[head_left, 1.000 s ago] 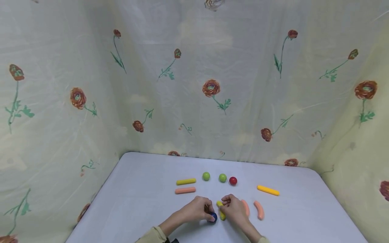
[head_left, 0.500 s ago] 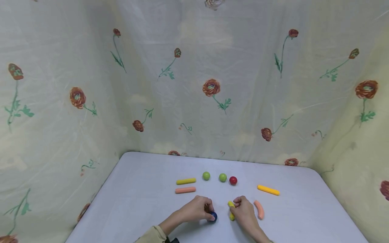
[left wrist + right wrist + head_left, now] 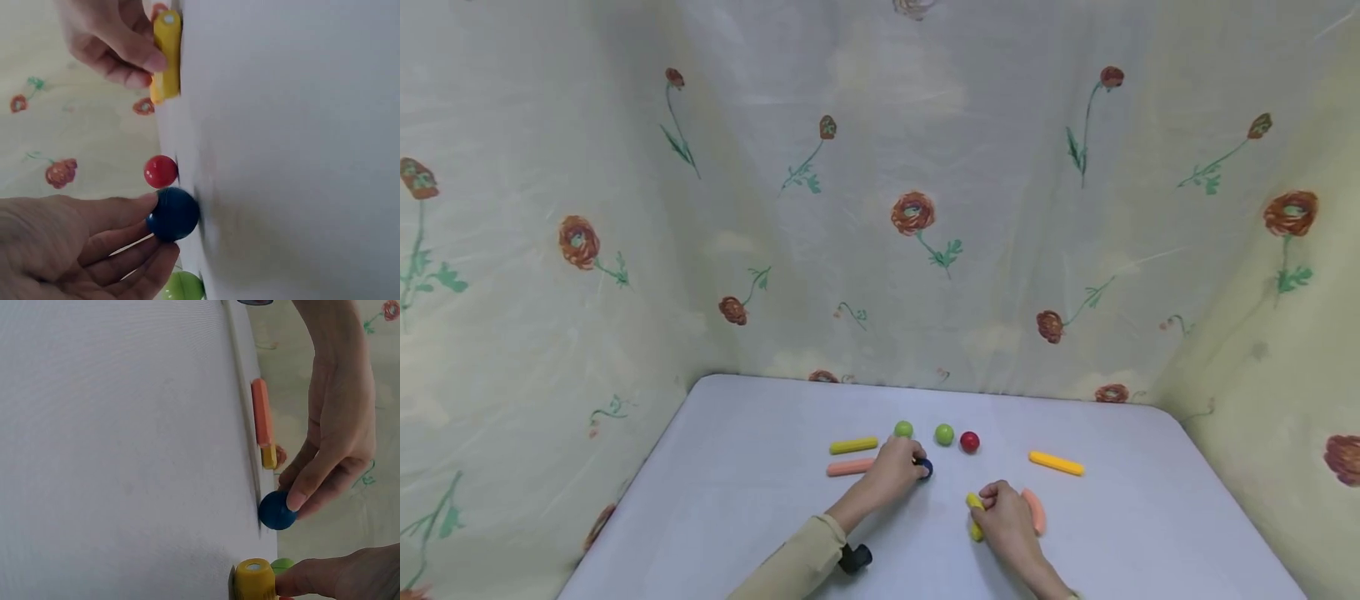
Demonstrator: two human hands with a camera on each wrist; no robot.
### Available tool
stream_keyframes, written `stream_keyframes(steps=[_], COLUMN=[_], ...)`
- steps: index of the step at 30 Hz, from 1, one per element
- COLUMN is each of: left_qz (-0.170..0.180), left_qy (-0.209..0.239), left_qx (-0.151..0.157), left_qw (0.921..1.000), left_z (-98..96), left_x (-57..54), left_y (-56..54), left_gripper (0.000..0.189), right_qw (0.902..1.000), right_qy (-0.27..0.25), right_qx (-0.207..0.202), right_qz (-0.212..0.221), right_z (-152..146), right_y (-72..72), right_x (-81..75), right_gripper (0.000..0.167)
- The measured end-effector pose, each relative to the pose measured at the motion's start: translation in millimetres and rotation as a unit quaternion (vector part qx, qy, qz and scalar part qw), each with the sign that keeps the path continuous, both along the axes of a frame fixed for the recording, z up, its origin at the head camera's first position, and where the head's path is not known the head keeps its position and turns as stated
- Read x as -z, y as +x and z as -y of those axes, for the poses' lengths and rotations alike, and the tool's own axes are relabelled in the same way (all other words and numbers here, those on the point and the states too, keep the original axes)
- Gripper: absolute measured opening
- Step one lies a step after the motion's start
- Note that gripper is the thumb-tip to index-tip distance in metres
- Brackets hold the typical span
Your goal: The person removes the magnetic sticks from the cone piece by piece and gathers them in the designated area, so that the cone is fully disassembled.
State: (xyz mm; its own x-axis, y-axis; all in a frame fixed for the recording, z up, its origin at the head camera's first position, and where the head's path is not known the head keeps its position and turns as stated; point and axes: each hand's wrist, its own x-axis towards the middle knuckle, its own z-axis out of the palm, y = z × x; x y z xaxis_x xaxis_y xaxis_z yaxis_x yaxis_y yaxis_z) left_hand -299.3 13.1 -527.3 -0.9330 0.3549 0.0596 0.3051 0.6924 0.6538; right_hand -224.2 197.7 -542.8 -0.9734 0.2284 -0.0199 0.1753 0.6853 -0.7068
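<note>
My left hand [image 3: 889, 473] pinches a dark blue ball [image 3: 174, 214] between thumb and fingers, in the middle of the table. It is behind the near end of a straight pink stick [image 3: 848, 467], whose right end it covers in the head view. My right hand [image 3: 1007, 525] holds a ridged yellow stick [image 3: 976, 525] by its side; a pale spot marks the stick's end in the left wrist view. Just right of that hand lies a curved pink stick [image 3: 1034, 510], partly covered by it. The second curved pink stick is hidden from the head view.
At the back are two green balls [image 3: 944, 434] and a red ball [image 3: 970, 442]. A yellow stick [image 3: 853, 445] lies left, an orange-yellow stick [image 3: 1056, 463] right. A black wrist camera [image 3: 854, 558] hangs under the left sleeve. Flowered curtain [image 3: 880, 250] surrounds the white table [image 3: 760, 500].
My left hand has carried the blue ball away from me, towards the green balls. The right hand moved right with the yellow stick, then stayed nearly still. The head view shifted slightly.
</note>
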Motion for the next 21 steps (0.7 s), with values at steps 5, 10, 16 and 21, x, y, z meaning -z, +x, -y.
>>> stream_keyframes(steps=[5,10,16,21], left_qz=[-0.020,-0.038,-0.052,-0.082], left_qy=[0.008,0.002,-0.006,0.004], left_qx=[-0.033,-0.053,-0.055,-0.064], left_qw=[0.9992,0.9979,0.9971,0.9946], left_z=[-7.5,-8.0,-7.8,-1.2], left_x=[2.1,3.4,7.3,-0.7], left_y=[-15.7,-27.2,-31.2,-23.6], left_gripper=[0.020,0.021,0.022,0.027], right_qw=[1.0000,1.0000,0.9996,0.9992], right_qy=[0.003,0.005,0.011,0.006], right_qx=[0.007,0.001,-0.010,-0.011], right_qz=[0.002,-0.008,-0.026,-0.039], right_z=[4.2,10.2,12.3,9.0], right_y=[2.1,0.6,1.6,3.6], right_x=[0.8,0.7,0.9,-7.8], right_gripper=[0.024,0.023,0.023,0.029])
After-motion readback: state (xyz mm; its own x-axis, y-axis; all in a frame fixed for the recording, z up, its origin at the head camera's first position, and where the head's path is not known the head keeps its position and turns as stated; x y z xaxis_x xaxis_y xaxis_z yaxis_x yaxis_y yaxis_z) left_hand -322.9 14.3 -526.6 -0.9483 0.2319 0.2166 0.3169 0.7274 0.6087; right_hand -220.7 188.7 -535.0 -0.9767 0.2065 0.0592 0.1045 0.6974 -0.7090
